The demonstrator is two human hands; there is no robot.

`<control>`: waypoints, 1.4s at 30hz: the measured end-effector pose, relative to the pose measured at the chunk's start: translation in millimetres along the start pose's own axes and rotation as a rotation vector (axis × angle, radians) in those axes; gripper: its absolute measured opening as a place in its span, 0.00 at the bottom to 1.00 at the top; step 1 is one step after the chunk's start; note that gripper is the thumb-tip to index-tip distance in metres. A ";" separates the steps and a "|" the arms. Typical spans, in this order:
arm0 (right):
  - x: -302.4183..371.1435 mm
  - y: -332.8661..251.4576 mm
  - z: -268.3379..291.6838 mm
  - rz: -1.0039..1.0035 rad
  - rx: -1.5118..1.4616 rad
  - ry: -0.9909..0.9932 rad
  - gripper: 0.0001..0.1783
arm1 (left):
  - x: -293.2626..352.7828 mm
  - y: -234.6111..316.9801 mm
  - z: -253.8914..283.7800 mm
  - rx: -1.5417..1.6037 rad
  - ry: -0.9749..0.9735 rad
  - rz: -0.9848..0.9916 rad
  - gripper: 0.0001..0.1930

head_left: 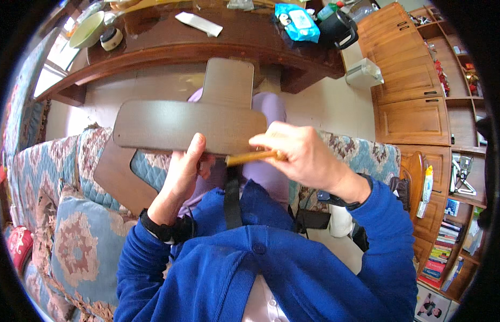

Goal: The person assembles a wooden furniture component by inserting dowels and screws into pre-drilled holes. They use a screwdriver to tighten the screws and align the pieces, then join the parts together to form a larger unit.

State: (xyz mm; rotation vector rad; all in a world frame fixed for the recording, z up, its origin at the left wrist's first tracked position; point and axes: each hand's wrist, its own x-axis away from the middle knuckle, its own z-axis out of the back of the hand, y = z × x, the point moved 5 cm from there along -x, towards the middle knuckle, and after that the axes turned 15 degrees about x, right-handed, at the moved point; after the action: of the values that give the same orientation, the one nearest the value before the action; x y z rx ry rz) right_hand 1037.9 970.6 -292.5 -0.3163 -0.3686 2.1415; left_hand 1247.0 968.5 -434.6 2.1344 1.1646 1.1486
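A long dark brown wooden board (180, 124) with rounded corners lies across my lap. Beyond its far edge juts a second rounded brown board (228, 80); where the two meet is hidden. With the thumb on top and the fingers underneath, my left hand (181, 174) grips the near edge of the long board. My right hand (301, 153) is closed at the board's right end, holding a thin yellow-brown stick (249, 158) that points left along the near edge. What kind of tool it is, I cannot make out.
A flat angled brown panel (121, 177) rests on the patterned sofa (59, 155) at my left, near a blue cushion (86, 241). Ahead, the dark table (153, 40) carries a blue wipes pack (298, 22), a black kettle (338, 29) and a bowl (88, 30). Wooden cabinets (411, 123) stand right.
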 end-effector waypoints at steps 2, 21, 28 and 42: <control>-6.6 -5.3 0.2 0.106 0.201 -0.011 0.13 | -4.1 5.3 -4.6 0.093 -0.003 -0.027 0.22; -31.5 -9.0 -2.2 0.419 0.513 -0.240 0.09 | 4.0 8.9 -26.2 0.224 -0.032 0.003 0.16; -17.4 -0.3 -9.3 0.093 0.442 -0.252 0.07 | 10.1 -5.0 -28.3 0.165 0.012 -0.030 0.18; -29.7 -15.6 2.2 0.675 0.682 -0.306 0.09 | 7.2 4.8 -35.0 0.157 -0.077 -0.019 0.15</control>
State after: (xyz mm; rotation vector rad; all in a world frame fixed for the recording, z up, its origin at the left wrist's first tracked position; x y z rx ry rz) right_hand 1065.3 954.1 -282.0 0.3337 0.3682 2.8209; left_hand 1222.3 971.8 -408.6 2.2570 1.2743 0.9867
